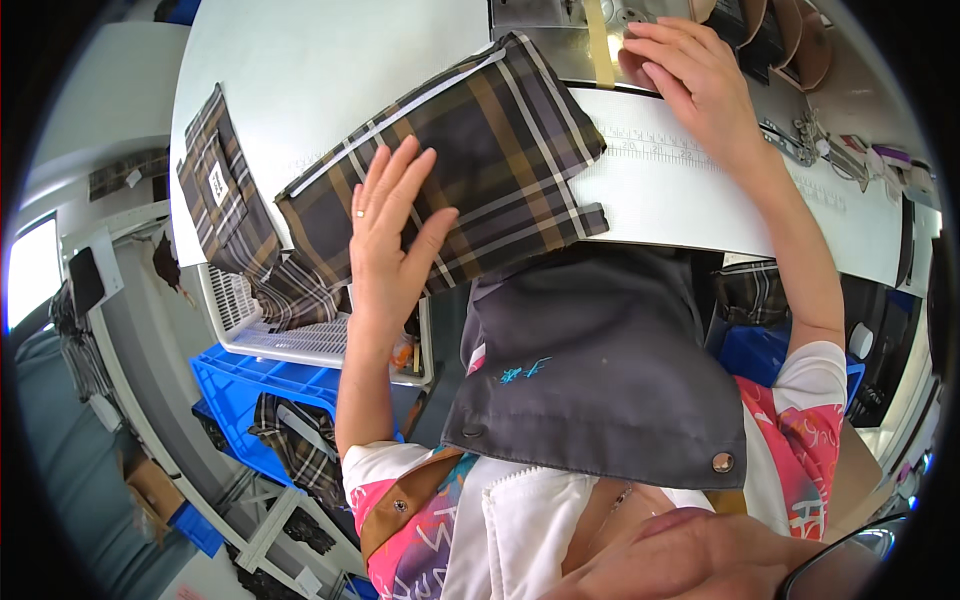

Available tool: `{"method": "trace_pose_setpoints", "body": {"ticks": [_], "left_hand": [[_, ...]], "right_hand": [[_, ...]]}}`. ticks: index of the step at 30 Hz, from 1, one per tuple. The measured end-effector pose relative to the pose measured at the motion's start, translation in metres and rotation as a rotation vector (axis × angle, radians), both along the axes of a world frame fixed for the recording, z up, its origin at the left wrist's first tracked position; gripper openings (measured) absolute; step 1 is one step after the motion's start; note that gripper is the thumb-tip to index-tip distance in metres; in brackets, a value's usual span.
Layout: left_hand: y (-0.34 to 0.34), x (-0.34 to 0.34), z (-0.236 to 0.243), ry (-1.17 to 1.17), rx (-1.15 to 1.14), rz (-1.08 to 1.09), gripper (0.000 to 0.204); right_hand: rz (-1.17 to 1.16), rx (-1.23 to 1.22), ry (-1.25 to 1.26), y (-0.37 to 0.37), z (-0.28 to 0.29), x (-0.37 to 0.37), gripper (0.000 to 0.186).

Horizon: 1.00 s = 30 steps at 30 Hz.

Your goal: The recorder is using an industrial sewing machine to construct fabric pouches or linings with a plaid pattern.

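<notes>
A dark plaid fabric panel (480,130) in brown, black and white lies on the white table, its near edge reaching the table's front edge. A pale strip (420,100) runs along its far left edge. My left hand (390,220) rests on the panel's left part, fingers stretched out and thumb apart. Above the shiny metal plate (550,45) at the back, beside a yellow strip (599,40), is my right hand (690,80). Its fingers are loosely bent and apart, and I see nothing held in it. A narrower plaid piece (225,190) with a white label (217,184) lies farther left.
Ruler markings (650,145) run along the white table (690,215). A white plastic basket (232,300) with plaid cloth sits below the table's left edge, over a blue crate (225,385). Small metal tools (790,142) lie at right; brown curved pieces (800,50) stand behind.
</notes>
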<state>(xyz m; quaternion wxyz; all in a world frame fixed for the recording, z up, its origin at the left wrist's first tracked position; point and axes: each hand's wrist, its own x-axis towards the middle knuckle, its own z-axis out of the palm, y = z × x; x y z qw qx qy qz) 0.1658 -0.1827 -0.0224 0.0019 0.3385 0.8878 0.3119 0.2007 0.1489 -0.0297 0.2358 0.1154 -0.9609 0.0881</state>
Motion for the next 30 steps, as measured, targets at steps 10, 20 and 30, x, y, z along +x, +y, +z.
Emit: {"method": "trace_pose_setpoints", "body": {"ticks": [10,20,30], "left_hand": [[0.007,-0.042,0.011,0.046,0.138,0.071,0.030],[-0.005,-0.052,0.007,0.070,0.016,0.114,0.020],[0.000,-0.046,0.015,-0.314,-0.051,0.086,0.013]], "right_hand": [[0.107,-0.302,-0.032,-0.071,0.001,0.072,0.031],[0.278,-0.424,-0.002,-0.122,-0.010,0.062,0.028],[0.089,-0.208,0.024,-0.105,-0.001,0.050,0.028]]}}
